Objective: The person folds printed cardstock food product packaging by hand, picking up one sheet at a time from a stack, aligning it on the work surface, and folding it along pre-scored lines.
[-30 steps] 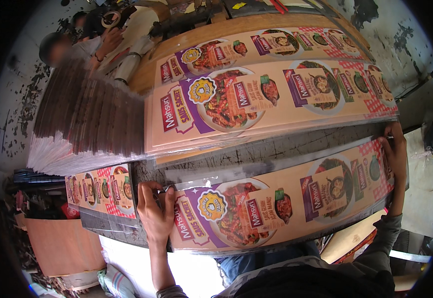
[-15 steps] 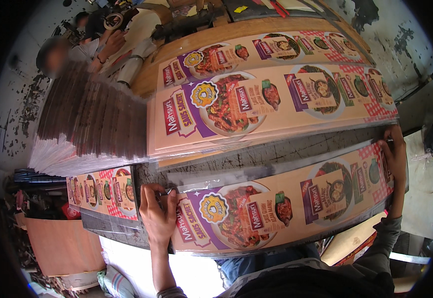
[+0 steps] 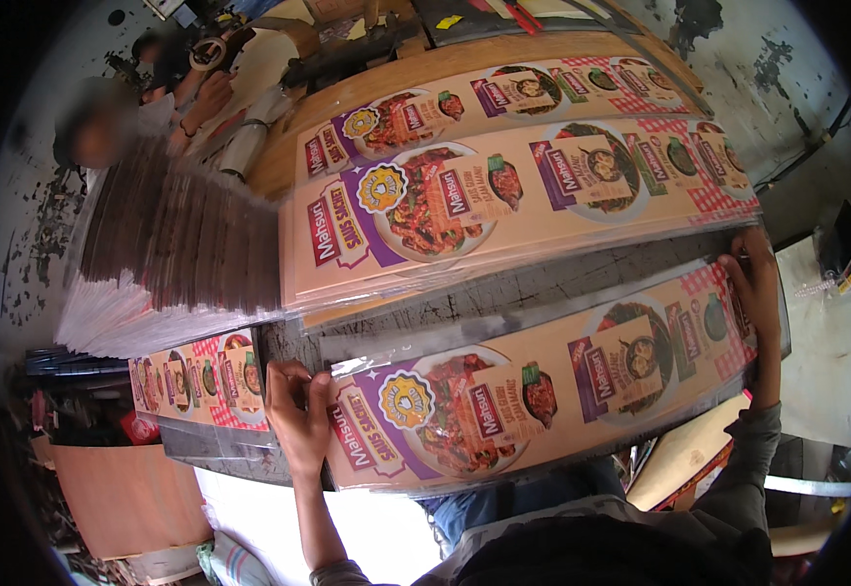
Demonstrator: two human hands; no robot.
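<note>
Nearest the person, a long printed sheet (image 3: 533, 391) in a clear wrapper lies across the grey worktable (image 3: 503, 293), spanning left to right. Its left end is pinched by the left hand (image 3: 298, 415), fingers curled over the edge, while the right hand (image 3: 752, 288) grips the far right end, fingers folded around it. Beyond it lie more printed sheets (image 3: 513, 186), with a tall stack of flat sheets (image 3: 166, 254) at far left. Handling it well likely means keeping both ends level and taut so the wrapper does not crease.

Packaging workshop: tall stacks of printed carton sheets (image 3: 166, 264), worn wooden worktable (image 3: 425, 73), stained walls.
</note>
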